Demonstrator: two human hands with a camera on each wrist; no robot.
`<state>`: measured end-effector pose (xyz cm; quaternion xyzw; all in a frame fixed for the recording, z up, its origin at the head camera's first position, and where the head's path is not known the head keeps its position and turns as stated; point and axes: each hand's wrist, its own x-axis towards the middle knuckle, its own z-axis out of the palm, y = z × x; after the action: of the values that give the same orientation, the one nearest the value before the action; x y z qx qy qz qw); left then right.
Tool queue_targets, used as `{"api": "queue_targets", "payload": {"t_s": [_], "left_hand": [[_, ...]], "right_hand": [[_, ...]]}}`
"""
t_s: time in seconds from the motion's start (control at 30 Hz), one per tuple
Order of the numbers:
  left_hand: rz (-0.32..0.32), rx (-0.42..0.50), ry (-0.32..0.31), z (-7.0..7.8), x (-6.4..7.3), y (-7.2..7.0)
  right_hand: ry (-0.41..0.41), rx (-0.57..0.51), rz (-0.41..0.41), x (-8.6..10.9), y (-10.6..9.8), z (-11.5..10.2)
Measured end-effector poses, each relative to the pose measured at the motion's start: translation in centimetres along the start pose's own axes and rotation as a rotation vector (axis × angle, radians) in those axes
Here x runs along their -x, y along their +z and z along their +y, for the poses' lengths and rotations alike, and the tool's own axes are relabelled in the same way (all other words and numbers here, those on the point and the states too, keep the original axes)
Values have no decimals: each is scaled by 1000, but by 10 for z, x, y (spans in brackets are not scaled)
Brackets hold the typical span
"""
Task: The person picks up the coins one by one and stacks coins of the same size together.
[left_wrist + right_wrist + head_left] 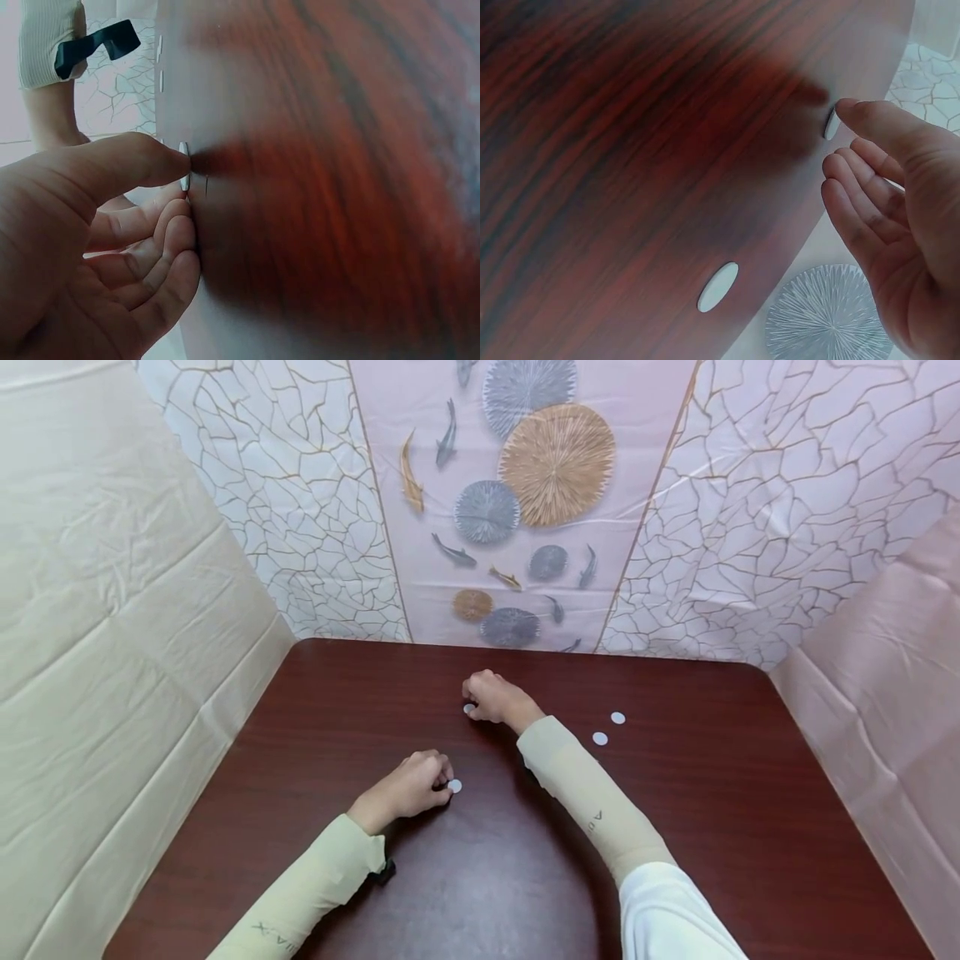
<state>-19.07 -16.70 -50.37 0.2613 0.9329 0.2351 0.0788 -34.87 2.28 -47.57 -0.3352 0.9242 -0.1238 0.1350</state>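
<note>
In the head view my left hand is near the middle of the table, a small white disc between its thumb and index finger. The left wrist view shows this disc edge-on, thumb tip at its side, index fingertip at its lower end, the other fingers curled beneath. Farther back, my right hand reaches over a second white disc. From the right wrist, the thumb tip overlaps the edge of that disc, while the loosely bent fingers show a small gap from it.
Two more white discs, a nearer one and a farther one, lie right of my right hand on the dark red-brown table. A patterned cloth wall rises behind it, with plain cloth on both sides.
</note>
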Motion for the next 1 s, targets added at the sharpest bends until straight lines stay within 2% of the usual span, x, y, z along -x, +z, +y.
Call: {"api": "queue_targets", "payload": {"t_s": [0.2, 0.5, 0.7, 1.0], "left_hand": [[-10, 15, -10, 0, -1, -1], [-7, 17, 15, -2, -1, -1], [8, 11, 21, -1, -1, -2], [-3, 1, 16, 0, 0, 0]], "right_hand": [[2, 13, -37, -8, 0, 4], [-35, 107, -125, -23, -11, -1], [8, 137, -182, -31, -19, -7], [74, 97, -181, -34, -13, -7]]}}
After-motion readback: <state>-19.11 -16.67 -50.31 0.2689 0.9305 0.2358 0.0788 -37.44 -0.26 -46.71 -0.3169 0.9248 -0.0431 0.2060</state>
